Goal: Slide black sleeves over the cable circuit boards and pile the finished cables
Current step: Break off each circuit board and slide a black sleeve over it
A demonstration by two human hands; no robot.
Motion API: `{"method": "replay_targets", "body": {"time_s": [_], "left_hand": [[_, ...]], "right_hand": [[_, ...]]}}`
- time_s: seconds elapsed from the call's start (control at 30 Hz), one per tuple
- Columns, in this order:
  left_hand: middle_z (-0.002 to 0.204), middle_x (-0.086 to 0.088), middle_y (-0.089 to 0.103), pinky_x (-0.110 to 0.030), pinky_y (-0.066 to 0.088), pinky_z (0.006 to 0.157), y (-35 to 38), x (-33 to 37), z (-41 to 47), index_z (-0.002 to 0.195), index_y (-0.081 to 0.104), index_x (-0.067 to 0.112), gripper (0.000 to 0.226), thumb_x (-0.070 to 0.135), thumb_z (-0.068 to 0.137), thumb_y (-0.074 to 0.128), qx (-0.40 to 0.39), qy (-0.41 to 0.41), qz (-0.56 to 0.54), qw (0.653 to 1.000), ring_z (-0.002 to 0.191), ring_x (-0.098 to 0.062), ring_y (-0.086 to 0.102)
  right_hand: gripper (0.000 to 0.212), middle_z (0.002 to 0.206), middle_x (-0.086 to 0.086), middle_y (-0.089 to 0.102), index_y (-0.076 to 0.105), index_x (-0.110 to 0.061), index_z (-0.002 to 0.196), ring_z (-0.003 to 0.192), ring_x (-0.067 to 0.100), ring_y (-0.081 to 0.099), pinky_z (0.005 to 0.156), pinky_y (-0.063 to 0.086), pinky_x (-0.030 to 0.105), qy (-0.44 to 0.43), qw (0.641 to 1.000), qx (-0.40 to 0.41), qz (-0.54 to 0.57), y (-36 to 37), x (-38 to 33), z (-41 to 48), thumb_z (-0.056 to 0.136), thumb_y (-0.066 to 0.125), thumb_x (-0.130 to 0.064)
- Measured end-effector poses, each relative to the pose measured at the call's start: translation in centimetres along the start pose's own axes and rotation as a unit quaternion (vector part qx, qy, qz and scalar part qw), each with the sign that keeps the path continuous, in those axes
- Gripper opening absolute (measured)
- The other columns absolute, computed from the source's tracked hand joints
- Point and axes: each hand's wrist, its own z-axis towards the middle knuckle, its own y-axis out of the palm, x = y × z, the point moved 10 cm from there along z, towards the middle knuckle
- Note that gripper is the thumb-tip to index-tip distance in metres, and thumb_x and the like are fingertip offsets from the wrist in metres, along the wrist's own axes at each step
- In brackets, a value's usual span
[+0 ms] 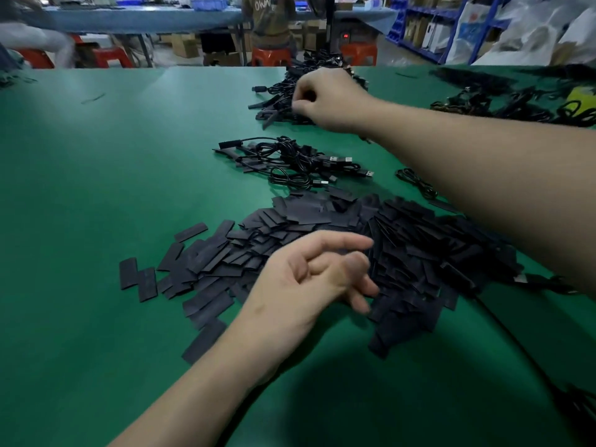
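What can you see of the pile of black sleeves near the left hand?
The pile of black sleeves is a loose heap of flat, matte black rectangular pieces, looking like flattened tubing, lying on the green table. It is thickest at centre and right, overlapping at all angles; singles scatter flat toward the left edge. The left hand hovers open over its near side, fingers blurred; contact cannot be told. The right forearm crosses above its far right.

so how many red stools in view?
4, all beyond the green table, each partly cut off by its edge: far left, left of centre, under the standing person, right of centre. More may be hidden.
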Motion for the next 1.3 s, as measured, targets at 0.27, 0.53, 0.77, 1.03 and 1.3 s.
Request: {"method": "replay_targets", "body": {"time_s": [0.27,0.53,0.77,1.03,1.3], "left_hand": [[0.079,-0.007,0.074,-0.021,0.052,0.070,-0.1,-0.7,0.2,0.106,0.072,0.019,0.029,0.039,0.085,0.066,-0.013,-0.015,0.005,1.000,0.063,-0.016,0.066],[0.076,-0.006,0.073,-0.010,0.047,0.063,-0.2,0.0,0.0,0.102,0.072,0.016,0.026,0.036,0.092,0.059,-0.003,0.008,0.051,0.999,0.060,-0.011,0.065],[0.081,-0.001,0.073,-0.027,0.053,0.066,0.2,0.5,-0.6,0.098,0.076,0.023,0.021,0.040,0.093,0.066,0.047,0.045,0.246,0.967,0.070,-0.020,0.065],[0.077,0.015,0.069,-0.027,0.053,0.071,2.5,1.8,1.7,0.090,0.071,0.034,0.040,0.069,0.087,0.052,-0.074,-0.007,0.657,0.750,0.074,-0.001,0.062],[0.085,0.013,0.071,-0.029,0.056,0.073,3.5,1.7,1.9,0.090,0.072,0.037,0.038,0.073,0.076,0.069,-0.009,-0.014,0.734,0.679,0.085,-0.013,0.067]], "right_hand": [[0.038,0.144,0.006,0.058,0.058,-0.020,0.142,0.131,0.025,0.054,0.101,0.043,0.031,-0.050,0.994,-0.085,-0.055,5.5,-2.6,1.7,0.105,0.052,-0.019],[0.015,0.105,-0.002,0.066,0.072,-0.025,0.110,0.096,0.016,0.063,0.087,0.054,0.038,-0.049,0.998,-0.024,-0.042,-2.8,-1.0,-11.7,0.100,0.062,-0.028],[0.020,0.088,-0.014,0.067,0.064,-0.035,0.088,0.084,0.016,0.066,0.074,0.056,0.036,0.099,0.970,-0.131,-0.182,-5.1,4.6,-26.1,0.091,0.062,-0.055],[0.022,0.087,-0.007,0.062,0.055,-0.029,0.087,0.085,0.027,0.062,0.063,0.040,0.034,0.133,0.958,-0.136,-0.216,-3.1,5.9,-29.0,0.094,0.057,-0.050],[0.020,0.075,-0.004,0.074,0.054,-0.024,0.083,0.068,0.012,0.072,0.063,0.057,0.032,0.121,0.971,0.008,0.205,-4.1,6.0,-27.0,0.094,0.067,-0.013]]}}
